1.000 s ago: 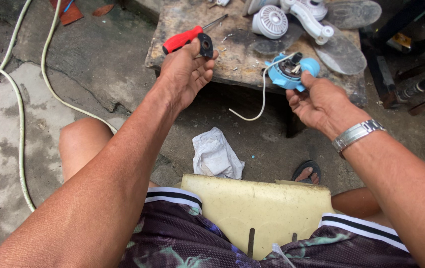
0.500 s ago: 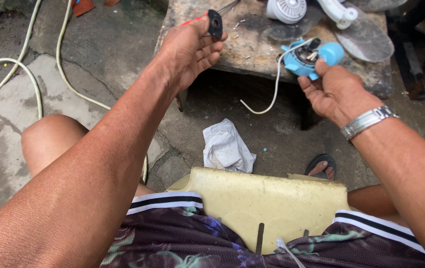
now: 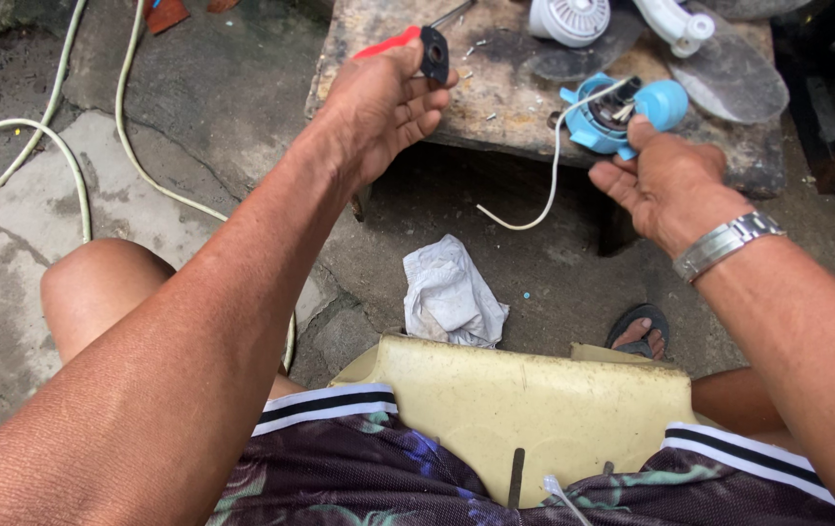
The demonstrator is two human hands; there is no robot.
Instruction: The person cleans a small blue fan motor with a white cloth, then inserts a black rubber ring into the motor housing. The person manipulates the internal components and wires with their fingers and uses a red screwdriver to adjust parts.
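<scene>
Over the stained table's front edge, your left hand grasps a red-handled tool; your right hand pinches the blue motor housing, white wire dangling free below.

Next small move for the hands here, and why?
Probably bring the left hand across to the blue plastic motor housing. The left hand's grip pinches a small black ring-shaped part and a red-handled tool, while the right hand holds the housing open side up at the edge of the worn wooden bench, white wire dangling. The two are apart.
</scene>
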